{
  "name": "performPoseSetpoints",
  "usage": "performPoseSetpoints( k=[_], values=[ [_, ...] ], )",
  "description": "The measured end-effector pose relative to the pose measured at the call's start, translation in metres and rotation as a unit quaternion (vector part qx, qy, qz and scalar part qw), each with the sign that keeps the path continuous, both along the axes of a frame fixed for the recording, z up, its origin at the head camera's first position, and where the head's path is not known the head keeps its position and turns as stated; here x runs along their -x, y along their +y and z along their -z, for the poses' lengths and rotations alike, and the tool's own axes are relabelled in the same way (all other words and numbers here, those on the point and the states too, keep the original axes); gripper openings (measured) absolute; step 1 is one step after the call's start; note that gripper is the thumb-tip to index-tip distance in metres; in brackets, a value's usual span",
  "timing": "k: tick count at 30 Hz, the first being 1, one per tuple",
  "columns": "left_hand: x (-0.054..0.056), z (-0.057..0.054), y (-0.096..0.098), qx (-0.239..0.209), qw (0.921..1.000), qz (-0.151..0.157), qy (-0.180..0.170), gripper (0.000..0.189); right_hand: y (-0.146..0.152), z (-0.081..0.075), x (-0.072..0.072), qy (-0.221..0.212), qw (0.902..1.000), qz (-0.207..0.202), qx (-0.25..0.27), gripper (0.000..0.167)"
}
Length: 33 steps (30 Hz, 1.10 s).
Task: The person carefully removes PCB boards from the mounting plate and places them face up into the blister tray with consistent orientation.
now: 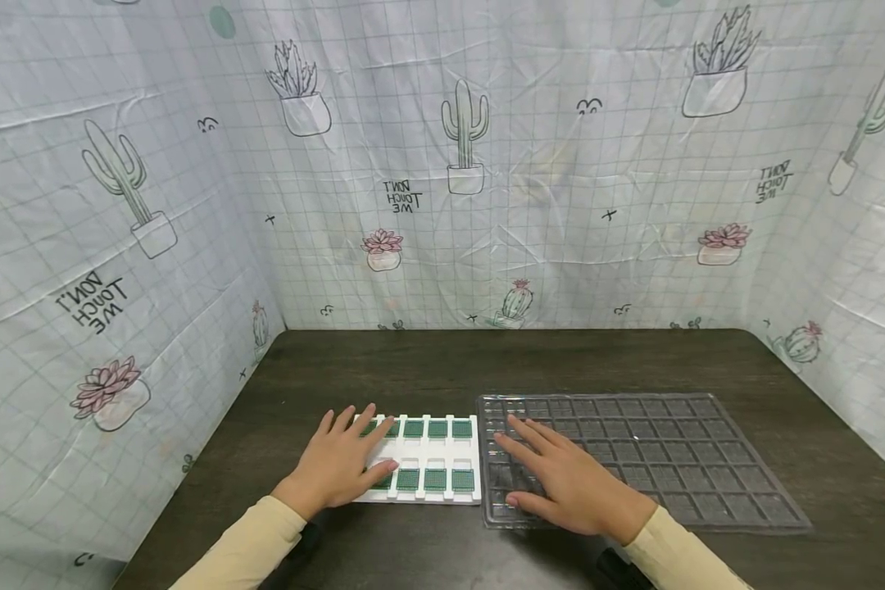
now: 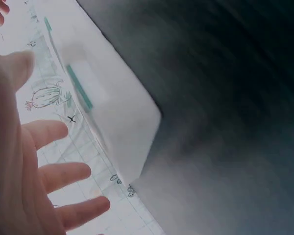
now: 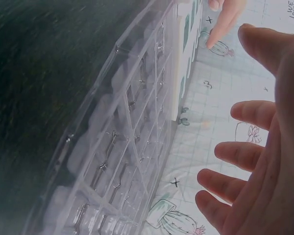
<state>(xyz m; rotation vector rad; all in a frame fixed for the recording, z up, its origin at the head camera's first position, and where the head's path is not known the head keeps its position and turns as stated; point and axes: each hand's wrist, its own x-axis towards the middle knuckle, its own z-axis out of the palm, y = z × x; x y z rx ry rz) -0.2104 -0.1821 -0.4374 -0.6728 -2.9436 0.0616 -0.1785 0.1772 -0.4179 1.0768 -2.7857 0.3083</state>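
A white tray (image 1: 435, 449) with green square chips (image 1: 408, 479) in two rows of slots lies on the table. Over its left end is my left hand (image 1: 337, 463), fingers spread and holding nothing; it hides some of the chips. Beside the tray's right edge lies a clear plastic tray (image 1: 637, 475) divided into many square compartments. My right hand (image 1: 571, 479) is spread above its left part with nothing in the grasp. In the right wrist view the fingers (image 3: 240, 154) are apart from the clear tray (image 3: 122, 132). Whether the left hand touches the white tray is unclear.
The dark wooden table (image 1: 383, 360) is bounded at the back and sides by a white curtain (image 1: 560, 246) printed with cacti. Bare tabletop shows behind both trays and along the front. The two trays lie side by side, nearly touching.
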Motion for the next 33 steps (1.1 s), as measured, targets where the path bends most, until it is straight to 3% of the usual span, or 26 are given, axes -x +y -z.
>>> performPoseSetpoints(
  k=[7,18,33],
  values=[
    [0.003,0.003,-0.006,0.015,0.9990,-0.043,-0.005,0.069,-0.002,0.002,0.001,-0.004,1.0000,-0.002,-0.001,0.070],
    [0.005,0.003,-0.016,0.043,0.9981,-0.043,-0.009,0.064,-0.003,0.005,0.001,-0.022,0.9997,-0.004,0.000,0.069],
    [0.014,0.003,-0.032,0.066,0.9960,-0.059,0.001,0.064,-0.004,0.013,0.001,-0.014,0.9999,-0.008,0.003,0.069]
  ],
)
